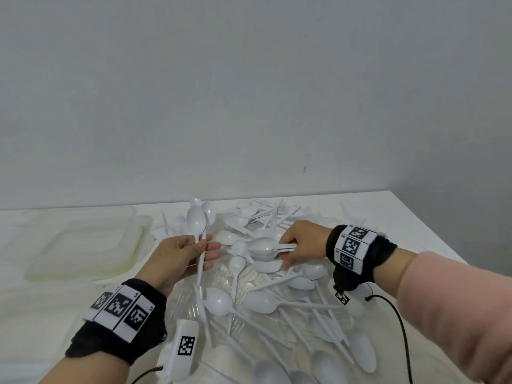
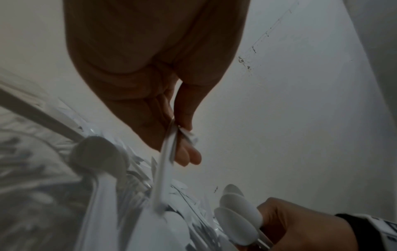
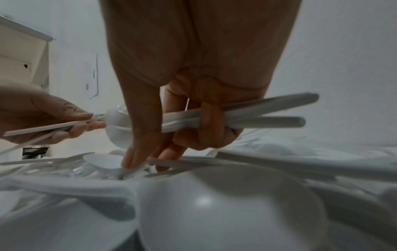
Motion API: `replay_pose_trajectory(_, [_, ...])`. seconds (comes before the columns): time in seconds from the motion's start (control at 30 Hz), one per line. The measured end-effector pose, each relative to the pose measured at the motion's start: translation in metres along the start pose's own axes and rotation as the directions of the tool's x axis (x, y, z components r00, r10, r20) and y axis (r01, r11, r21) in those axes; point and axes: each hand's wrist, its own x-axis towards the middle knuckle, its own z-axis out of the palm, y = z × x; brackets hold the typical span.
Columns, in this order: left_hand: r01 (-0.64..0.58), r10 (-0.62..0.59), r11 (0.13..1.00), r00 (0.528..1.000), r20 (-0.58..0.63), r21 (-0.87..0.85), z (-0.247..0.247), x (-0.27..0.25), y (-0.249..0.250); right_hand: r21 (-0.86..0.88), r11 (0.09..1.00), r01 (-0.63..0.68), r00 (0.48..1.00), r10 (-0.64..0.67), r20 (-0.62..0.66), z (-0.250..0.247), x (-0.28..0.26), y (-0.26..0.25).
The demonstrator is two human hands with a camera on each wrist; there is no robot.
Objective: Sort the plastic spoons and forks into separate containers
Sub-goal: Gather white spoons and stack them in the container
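Observation:
A heap of white plastic spoons and forks (image 1: 266, 300) covers the middle of the table. My left hand (image 1: 191, 256) pinches the handles of two or three white spoons (image 1: 197, 221), bowls pointing up and away; the left wrist view shows those handles (image 2: 166, 163) between thumb and fingers. Over the heap, my right hand (image 1: 296, 246) grips a bundle of several spoons (image 1: 263, 246) by the handles, bowls pointing left. In the right wrist view the bundle (image 3: 247, 115) lies across the curled fingers, while the thumb and forefinger tips (image 3: 131, 163) reach down to cutlery in the heap.
A clear, empty plastic container (image 1: 83, 245) with a greenish seal sits at the left on the white tablecloth (image 1: 41, 328). A grey wall rises behind the table. The table's right edge (image 1: 432, 231) runs diagonally. A black cable (image 1: 399, 322) trails from my right wrist.

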Motion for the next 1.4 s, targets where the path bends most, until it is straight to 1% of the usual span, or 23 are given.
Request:
replay_pose_trajectory(0.1, [0.007,-0.007,1.000,1.000,0.005,0.005,-0.003,-0.003,-0.001,0.004,1.000,-0.011,1.000,0.011,0.024,0.000,0.002,-0.002])
replay_pose_trajectory(0.17, [0.010,-0.010,1.000,1.000,0.010,0.005,-0.003,-0.004,-0.001,0.032,0.999,-0.015,1.000,0.015,0.018,-0.001,0.002,-0.001])
replay_pose_trajectory(0.33, [0.014,-0.014,1.000,0.999,0.034,-0.003,0.000,-0.006,0.001,0.036,0.999,-0.018,0.998,0.020,-0.053,-0.009,-0.007,0.004])
replay_pose_trajectory(0.47, [0.020,-0.020,1.000,0.996,0.082,-0.007,0.010,-0.006,0.004,0.101,0.995,-0.019,0.991,0.032,-0.131,-0.017,-0.021,0.013])
replay_pose_trajectory(0.57, [0.024,-0.025,1.000,0.992,0.122,0.007,0.019,-0.006,0.007,0.169,0.984,-0.055,0.988,0.078,-0.132,-0.021,-0.035,0.025])
replay_pose_trajectory(0.63, [0.035,-0.036,0.999,0.988,0.147,0.008,0.026,-0.006,0.009,0.297,0.951,-0.079,0.986,0.118,-0.115,-0.023,-0.046,0.035])
replay_pose_trajectory(0.7, [0.050,-0.048,0.999,0.984,0.172,-0.011,0.031,-0.005,0.010,0.428,0.899,-0.090,0.982,0.152,-0.112,-0.023,-0.056,0.045])
replay_pose_trajectory(0.8, [0.073,-0.067,0.997,0.972,0.224,-0.019,0.043,-0.004,0.011,0.601,0.788,-0.135,0.957,0.260,-0.126,-0.021,-0.069,0.062])
replay_pose_trajectory(0.87, [0.090,-0.085,0.996,0.962,0.260,-0.007,0.050,-0.002,0.010,0.685,0.711,-0.156,0.943,0.314,-0.110,-0.019,-0.077,0.072])
replay_pose_trajectory(1.0, [0.106,-0.103,0.994,0.946,0.307,0.006,0.065,0.001,0.008,0.747,0.642,-0.172,0.938,0.339,-0.075,-0.017,-0.092,0.084])
replay_pose_trajectory(1.1, [0.116,-0.111,0.993,0.937,0.332,0.005,0.075,0.003,0.007,0.727,0.656,-0.201,0.917,0.387,-0.096,-0.018,-0.105,0.090])
replay_pose_trajectory(1.17, [0.144,-0.141,0.989,0.920,0.366,0.020,0.081,0.006,0.007,0.716,0.664,-0.213,0.898,0.422,-0.125,-0.019,-0.112,0.097])
replay_pose_trajectory(1.23, [0.165,-0.180,0.984,0.900,0.397,0.071,0.089,0.010,0.007,0.729,0.651,-0.211,0.880,0.451,-0.148,-0.020,-0.118,0.105])
replay_pose_trajectory(1.3, [0.159,-0.212,0.974,0.887,0.410,0.161,0.096,0.016,0.010,0.743,0.633,-0.219,0.872,0.468,-0.142,-0.020,-0.124,0.111])
replay_pose_trajectory(1.4, [0.151,-0.250,0.952,0.887,0.388,0.266,0.106,0.030,0.018,0.791,0.567,-0.227,0.857,0.502,-0.114,-0.018,-0.130,0.120])
